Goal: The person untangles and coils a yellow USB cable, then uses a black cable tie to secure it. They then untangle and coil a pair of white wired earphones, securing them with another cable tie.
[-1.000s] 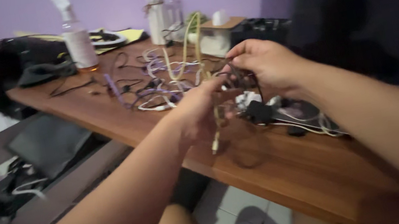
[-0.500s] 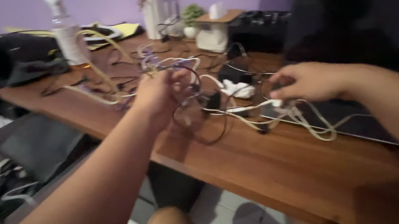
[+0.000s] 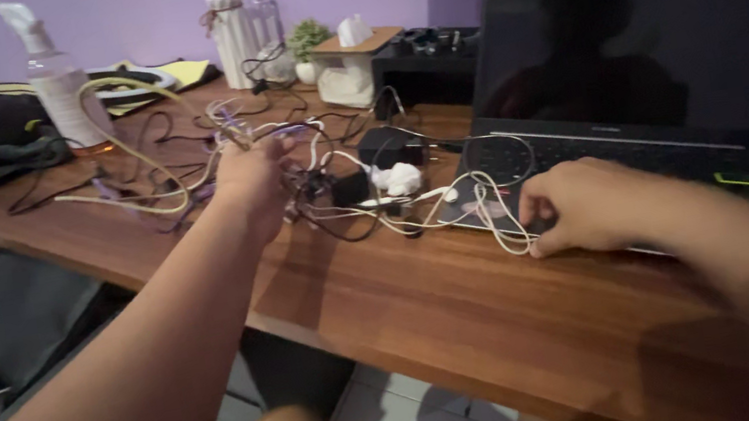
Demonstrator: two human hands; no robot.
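On the wooden counter (image 3: 470, 296), the left hand (image 3: 252, 175) has its grip clamped on a tangle of cables (image 3: 329, 182), while the right hand (image 3: 587, 205) pinches a white cable loop (image 3: 498, 220) at the laptop's (image 3: 636, 75) front edge. Bare wood lies open toward the near edge. Behind stand a spray bottle (image 3: 54, 81) and a tissue box (image 3: 346, 68).

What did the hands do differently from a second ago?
The two hands were bunched together over the tangled pile of cables and have moved apart. The left hand went left, still gripping the tangle. The right hand dropped onto the open black laptop, pinching a white cable loop. The clear spray bottle stayed put.
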